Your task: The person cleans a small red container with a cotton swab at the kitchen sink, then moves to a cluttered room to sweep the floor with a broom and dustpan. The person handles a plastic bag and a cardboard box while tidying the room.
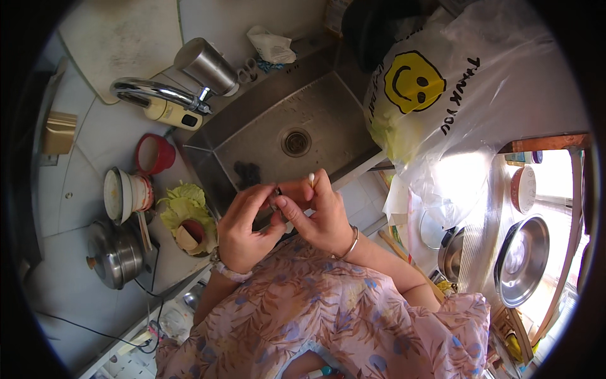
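My left hand point(246, 227) and my right hand point(324, 220) meet in front of my body, over the near edge of the stainless steel sink point(265, 128). Pinched between the fingertips of both is a small dark and shiny object point(274, 201); fingers cover most of it, so its kind cannot be told. A cotton swab point(311, 177) pokes up from my curled right index finger, its white tip showing. Dark scrubber-like stuff point(247, 175) lies on the sink floor, left of the drain point(296, 142).
Left of the sink are lettuce leaves point(184, 203), a red cup point(155, 153), stacked bowls point(124, 195) and a steel pot point(115, 254). A chrome faucet point(161, 90) arches beside a steel canister point(206, 66). To the right hangs a plastic bag point(454, 94); a metal basin point(522, 260) stands beyond.
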Available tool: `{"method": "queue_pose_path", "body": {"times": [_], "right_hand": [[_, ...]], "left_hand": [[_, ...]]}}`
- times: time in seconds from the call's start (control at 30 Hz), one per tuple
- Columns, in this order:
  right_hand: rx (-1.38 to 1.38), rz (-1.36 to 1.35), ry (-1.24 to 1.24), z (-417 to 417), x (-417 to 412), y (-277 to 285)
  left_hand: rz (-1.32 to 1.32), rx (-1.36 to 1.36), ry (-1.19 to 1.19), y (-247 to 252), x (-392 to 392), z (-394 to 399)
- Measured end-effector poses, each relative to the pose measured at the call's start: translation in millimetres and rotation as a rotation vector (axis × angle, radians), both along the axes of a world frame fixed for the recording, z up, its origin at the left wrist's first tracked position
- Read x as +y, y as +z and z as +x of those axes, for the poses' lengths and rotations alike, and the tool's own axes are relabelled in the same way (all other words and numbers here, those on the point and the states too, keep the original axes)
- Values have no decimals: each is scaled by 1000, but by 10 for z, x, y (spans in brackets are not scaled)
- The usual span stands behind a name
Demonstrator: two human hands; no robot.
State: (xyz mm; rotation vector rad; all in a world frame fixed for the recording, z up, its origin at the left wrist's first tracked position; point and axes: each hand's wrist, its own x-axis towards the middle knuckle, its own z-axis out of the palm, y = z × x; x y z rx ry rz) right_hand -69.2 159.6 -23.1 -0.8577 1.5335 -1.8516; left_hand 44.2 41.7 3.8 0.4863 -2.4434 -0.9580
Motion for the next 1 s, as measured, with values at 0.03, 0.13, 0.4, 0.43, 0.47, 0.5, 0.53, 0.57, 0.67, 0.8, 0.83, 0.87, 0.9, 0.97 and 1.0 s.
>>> {"method": "queue_pose_path", "body": {"times": [0.03,0.13,0.4,0.43,0.47,0.5,0.53,0.57,0.67,0.8,0.83,0.87,0.9,0.97,1.0], "right_hand": [[96,16,-20,-5,6,12],[332,-3,-78,-4,-7,-59],[469,-103,-101,2,-29,-110],[428,-127,-93,7,-33,-120],[387,-151,-84,9,-35,-126],[351,-170,-69,1,-31,-131],[314,-189,-54,-15,-26,-136],[277,-207,-39,-22,-22,-141],[-58,-272,-13,18,-23,-155],[-232,-300,-3,40,-16,-212],[-238,-304,-9,35,-15,-213],[-244,-307,-14,28,-12,-215],[-213,-298,-8,13,-4,-230],[-152,-280,4,-24,26,-272],[-147,-268,7,-36,43,-273]], "left_hand": [[11,-20,1,13,18,11],[16,-45,8,43,58,17],[-105,-101,-110,40,16,-36],[-68,-120,-118,46,12,-27],[-31,-138,-127,54,8,-23],[-21,-130,-132,65,4,-25],[-11,-122,-138,79,-1,-31],[-1,-113,-143,90,-6,-33],[-31,-127,-137,97,-21,-34],[-1,-129,-99,106,-21,-41],[61,-132,-79,105,-10,-33],[123,-136,-58,105,-5,-29],[65,-145,-75,116,-15,-36],[-51,-162,-109,149,-47,-49],[-22,-168,-115,151,-50,-47]]}}
